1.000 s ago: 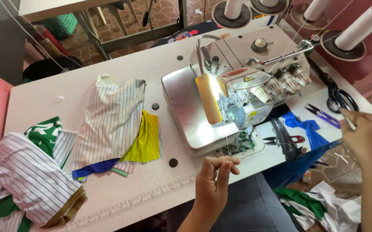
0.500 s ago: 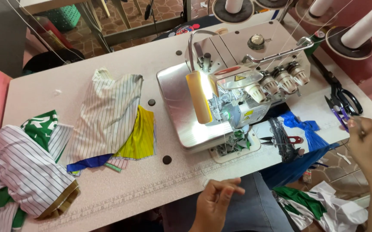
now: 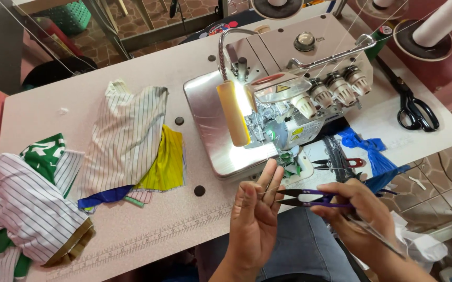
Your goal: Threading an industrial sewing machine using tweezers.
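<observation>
My right hand grips small purple thread snips, blades pointing left toward my left hand. The left hand is raised in front of the table edge, fingers up and together, holding a thin thread against the blade tips. Just beyond both hands stands a grey overlock sewing machine with a lit yellow lamp and small green fabric scraps at its needle area.
Striped white, yellow and blue cloth pieces lie left of the machine. A striped and green bundle sits at the table's left front. Black scissors lie at right, a blue rag and thread cones nearby.
My right hand came in from the far right with the purple snips to meet my left hand, which rose in front of the machine. The view moved closer.
</observation>
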